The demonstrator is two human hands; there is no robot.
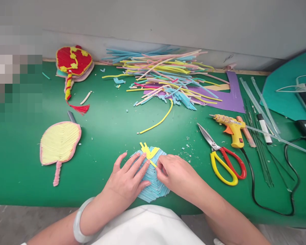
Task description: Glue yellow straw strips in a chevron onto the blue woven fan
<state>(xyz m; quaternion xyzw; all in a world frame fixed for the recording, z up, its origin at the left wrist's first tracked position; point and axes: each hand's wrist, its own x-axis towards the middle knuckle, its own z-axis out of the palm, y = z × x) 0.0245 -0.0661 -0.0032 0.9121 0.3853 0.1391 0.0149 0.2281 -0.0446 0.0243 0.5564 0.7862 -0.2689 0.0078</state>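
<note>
On the green table in front of me lies a leaf-shaped piece (150, 192) covered in light blue pipe cleaners. Short yellow pipe cleaner pieces (150, 152) form a V near its top. My left hand (130, 173) rests flat across the left side of the blue piece, fingers spread, fingertips by the yellow pieces. My right hand (174, 172) is closed in a pinch on the right side, at the lower end of a short yellow pipe cleaner (152, 163). Its fingertips are partly hidden.
A pile of pipe cleaners (165, 68) lies at the back. To the right are scissors (215, 149), a glue gun (229, 127) with a cord, and green wires (260, 146). A yellow leaf fan (60, 143) and a red fan (72, 61) lie left. One yellow pipe cleaner (160, 122) curves ahead.
</note>
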